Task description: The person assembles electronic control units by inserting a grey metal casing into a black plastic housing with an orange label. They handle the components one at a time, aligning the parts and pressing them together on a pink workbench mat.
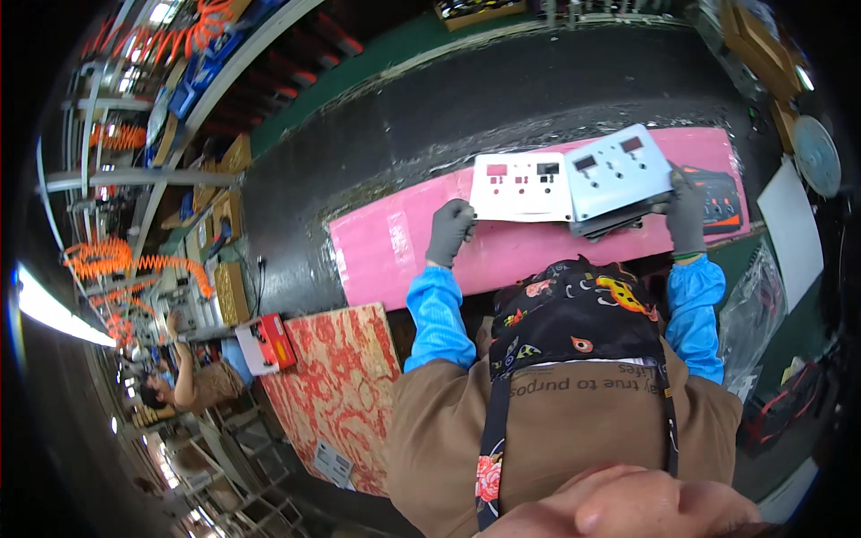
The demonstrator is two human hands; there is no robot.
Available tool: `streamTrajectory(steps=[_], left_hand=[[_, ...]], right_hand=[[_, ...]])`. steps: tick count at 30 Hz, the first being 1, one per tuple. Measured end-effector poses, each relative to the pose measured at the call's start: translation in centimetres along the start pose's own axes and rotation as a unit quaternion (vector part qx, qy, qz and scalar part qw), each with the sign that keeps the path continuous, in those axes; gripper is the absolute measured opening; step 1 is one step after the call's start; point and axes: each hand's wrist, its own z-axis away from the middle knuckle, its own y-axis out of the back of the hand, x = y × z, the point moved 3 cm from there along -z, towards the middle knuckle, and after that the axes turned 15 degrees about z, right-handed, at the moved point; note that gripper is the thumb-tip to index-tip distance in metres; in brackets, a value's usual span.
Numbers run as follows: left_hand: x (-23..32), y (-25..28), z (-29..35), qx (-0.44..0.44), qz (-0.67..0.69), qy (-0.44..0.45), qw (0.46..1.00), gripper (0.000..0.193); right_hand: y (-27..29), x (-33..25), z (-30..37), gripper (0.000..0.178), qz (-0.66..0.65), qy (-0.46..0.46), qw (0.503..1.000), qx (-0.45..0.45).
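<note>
In my left hand [450, 231], gloved in grey, is the lower left corner of a flat white panel [520, 208] with small cutouts; my fingers are closed on it. My right hand [685, 215], gloved too, closes at the lower right corner of a light blue panel [628, 184] with two dark windows and small holes. This panel is tilted, and its left edge meets the white panel's right edge. Several dark plates [612, 222] lie under it. A dark panel with orange edges [720, 203] lies beside my right hand.
A pink mat [386, 260] covers part of the dark bench [305, 179]. At left a red and white box [266, 344] rests at the edge of a red-patterned board [332, 386]. Clear plastic bags [758, 300] hang at right. A co-worker [202, 381] is at far left.
</note>
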Motion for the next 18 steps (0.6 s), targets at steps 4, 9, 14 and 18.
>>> streamTrajectory(steps=[4,9,14,18], left_hand=[[-2.9,6.7,-0.7,0.106,-0.120,-0.010,0.987,0.017],[-4.7,13.7,1.5,0.279,-0.440,-0.050,0.852,0.031],[3.4,6.8,4.9,0.462,-0.506,-0.107,0.720,0.050],[11.2,-11.4,5.9,0.199,-0.209,-0.369,0.883,0.030]], right_hand=[[1.7,-1.4,-0.6,0.041,0.010,0.045,0.997,0.067],[3.1,-3.9,1.8,0.036,0.023,0.093,0.994,0.050],[1.7,-7.0,6.1,0.037,-0.004,0.116,0.991,0.067],[-3.3,-9.1,7.4,0.044,0.016,0.145,0.988,0.058]])
